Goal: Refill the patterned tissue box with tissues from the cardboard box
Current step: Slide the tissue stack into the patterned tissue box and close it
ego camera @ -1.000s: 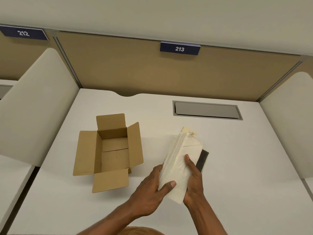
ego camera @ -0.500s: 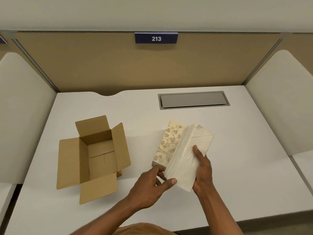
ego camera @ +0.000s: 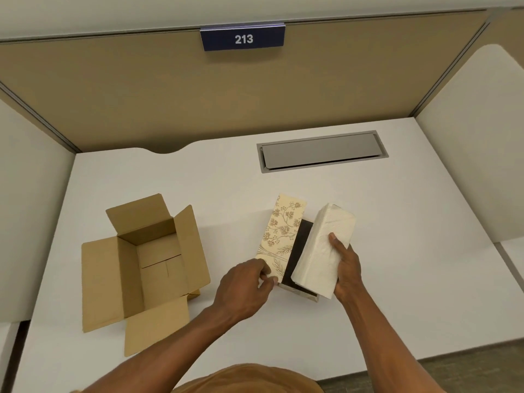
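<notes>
Head view: left hand [ego camera: 243, 285] is pinching the tissue box [ego camera: 279, 239] open near the desk's front edge, so the right hand [ego camera: 344, 265], clamping the tissues [ego camera: 323, 245], can load them.

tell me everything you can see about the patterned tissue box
The patterned tissue box is a long, cream-coloured carton printed with tan leafy vines, apparently cardboard. It sits on the white desk, right of the open cardboard box, with one long side opened to show a dark interior. The left hand grips its near end by the fingers, seemingly holding the patterned panel back. The right hand holds a white tissue stack against the opening, partly covering it.
</notes>
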Motion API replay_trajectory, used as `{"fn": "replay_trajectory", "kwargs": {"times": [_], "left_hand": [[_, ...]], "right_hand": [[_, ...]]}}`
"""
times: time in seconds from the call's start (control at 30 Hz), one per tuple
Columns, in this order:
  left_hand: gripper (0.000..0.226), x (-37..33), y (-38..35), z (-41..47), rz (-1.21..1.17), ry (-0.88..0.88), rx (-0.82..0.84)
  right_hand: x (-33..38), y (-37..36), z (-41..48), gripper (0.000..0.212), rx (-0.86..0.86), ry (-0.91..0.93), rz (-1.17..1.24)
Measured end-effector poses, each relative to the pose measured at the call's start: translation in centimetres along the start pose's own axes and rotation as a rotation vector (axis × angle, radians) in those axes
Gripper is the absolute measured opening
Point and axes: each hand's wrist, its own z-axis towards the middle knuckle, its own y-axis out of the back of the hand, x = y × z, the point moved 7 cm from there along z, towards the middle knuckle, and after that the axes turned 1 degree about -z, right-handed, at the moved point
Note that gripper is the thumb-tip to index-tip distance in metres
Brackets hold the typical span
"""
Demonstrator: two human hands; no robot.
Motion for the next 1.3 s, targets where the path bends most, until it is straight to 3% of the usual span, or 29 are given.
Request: {"fn": "replay_trajectory", "kwargs": {"times": [0.2, 0.43, 0.67, 0.97, 1.3], "left_hand": [[0.032, -0.1, 0.8, 3.2, 0.043, -0.08, -0.196], [0.067, 0.5, -1.0, 5.3, -0.067, 0.018, -0.081], [0.072, 0.7, -1.4, 5.5, -0.095, 0.075, -0.056], [0.074, -0.2, -1.6, 5.4, -0.028, 0.079, -0.058], [0.076, -2.0, -2.2, 5.2, 0.073, 0.028, -0.082]], "right_hand": [[-2.2, -0.4, 2.1, 0.052, 0.005, -0.052, -0.066], [-2.4, -1.4, 3.3, 0.056, -0.001, -0.053, -0.155], [-2.9, -2.4, 3.5, 0.069, 0.032, -0.066, -0.235], [-3.0, -2.6, 3.9, 0.07, 0.025, -0.066, -0.269], [-3.0, -2.3, 4.6, 0.05, 0.065, -0.125, -0.296]]}}
